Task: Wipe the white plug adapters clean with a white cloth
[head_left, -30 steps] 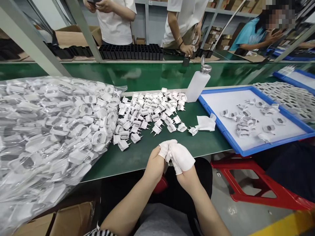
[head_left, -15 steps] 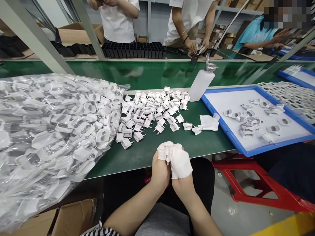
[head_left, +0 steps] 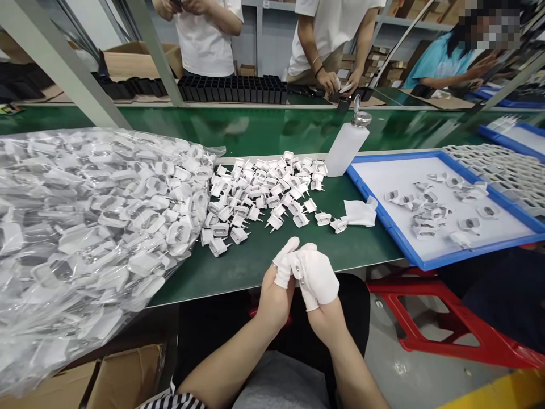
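My two hands meet at the table's front edge, white covers on several fingers. My left hand (head_left: 276, 289) is closed on a small white plug piece (head_left: 295, 266), of which only one end shows. Around a white wiping cloth (head_left: 324, 277) my right hand (head_left: 326, 315) is closed, and the cloth lies against the plug piece. Most of the right fingers are hidden beneath the cloth. Beyond my hands, a heap of white two-pin plug pieces (head_left: 266, 190) lies on the green table (head_left: 251, 270).
A big clear bag of white plug pieces (head_left: 97, 227) fills the left side. A white pump bottle (head_left: 347, 147) stands behind another folded cloth (head_left: 360, 212). To the right, a blue-rimmed tray (head_left: 383, 227) holds several plug pieces. Co-workers stand across the bench; a red stool (head_left: 426, 318) is below.
My right hand has shifted slightly right and turned with the cloth. The plug piece has tilted, and my left thumb has lifted a little away from the cloth.
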A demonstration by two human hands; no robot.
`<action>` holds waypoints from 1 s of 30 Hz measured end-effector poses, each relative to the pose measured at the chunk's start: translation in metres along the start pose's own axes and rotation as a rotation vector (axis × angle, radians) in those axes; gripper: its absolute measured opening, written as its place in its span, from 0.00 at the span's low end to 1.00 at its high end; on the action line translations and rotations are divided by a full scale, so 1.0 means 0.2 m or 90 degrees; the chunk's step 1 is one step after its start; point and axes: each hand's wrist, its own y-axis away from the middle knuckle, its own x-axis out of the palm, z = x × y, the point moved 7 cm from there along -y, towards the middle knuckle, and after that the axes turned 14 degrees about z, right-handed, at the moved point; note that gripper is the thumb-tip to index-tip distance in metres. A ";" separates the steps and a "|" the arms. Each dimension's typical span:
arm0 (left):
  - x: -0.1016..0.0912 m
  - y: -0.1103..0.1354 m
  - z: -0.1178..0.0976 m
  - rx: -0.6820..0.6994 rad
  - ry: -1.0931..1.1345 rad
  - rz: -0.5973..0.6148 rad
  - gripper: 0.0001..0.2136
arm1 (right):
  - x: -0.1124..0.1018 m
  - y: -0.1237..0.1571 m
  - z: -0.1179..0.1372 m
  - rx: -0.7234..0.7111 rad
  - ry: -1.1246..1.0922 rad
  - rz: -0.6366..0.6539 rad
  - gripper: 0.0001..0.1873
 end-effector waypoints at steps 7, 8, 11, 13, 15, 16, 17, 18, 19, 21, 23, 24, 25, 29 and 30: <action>-0.04 0.02 -0.07 -0.086 -0.158 0.161 0.24 | -0.12 0.07 0.12 -0.062 0.006 0.054 0.13; -0.03 0.02 -0.08 -0.104 -0.138 0.180 0.25 | -0.12 0.09 0.13 -0.059 -0.010 0.061 0.14; -0.01 -0.01 -0.13 -0.120 -0.106 0.195 0.26 | -0.10 0.14 0.14 -0.017 -0.052 0.066 0.14; 0.00 -0.02 -0.14 -0.121 -0.117 0.182 0.25 | -0.09 0.16 0.14 0.006 -0.072 0.071 0.15; 0.01 -0.02 -0.14 -0.112 -0.127 0.173 0.22 | -0.07 0.16 0.14 0.012 -0.105 0.062 0.16; 0.01 -0.02 -0.13 -0.102 -0.127 0.171 0.21 | -0.07 0.16 0.14 0.013 -0.127 0.053 0.17; 0.01 -0.01 -0.12 -0.090 -0.125 0.169 0.20 | -0.06 0.17 0.14 0.015 -0.149 0.042 0.17; 0.01 -0.01 -0.12 -0.075 -0.122 0.164 0.19 | -0.05 0.17 0.14 0.016 -0.162 0.031 0.18; 0.01 0.00 -0.11 -0.061 -0.119 0.153 0.18 | -0.05 0.18 0.14 0.017 -0.161 0.020 0.19; -0.01 0.01 -0.09 -0.039 -0.108 0.113 0.18 | -0.03 0.20 0.15 0.015 -0.107 -0.004 0.20; -0.04 0.03 -0.08 -0.027 -0.095 0.069 0.18 | -0.03 0.22 0.17 0.005 -0.024 -0.030 0.22; -0.04 0.03 -0.07 -0.022 -0.093 0.052 0.18 | -0.02 0.23 0.18 0.000 0.008 -0.043 0.23; -0.05 0.04 -0.07 -0.016 -0.098 0.044 0.18 | -0.02 0.24 0.18 -0.006 0.029 -0.051 0.24; -0.06 0.06 -0.14 0.061 -0.223 -0.005 0.19 | 0.01 0.26 0.19 -0.022 0.049 -0.040 0.24; -0.06 0.07 -0.18 0.093 -0.281 -0.015 0.18 | 0.02 0.26 0.18 -0.019 0.039 -0.029 0.24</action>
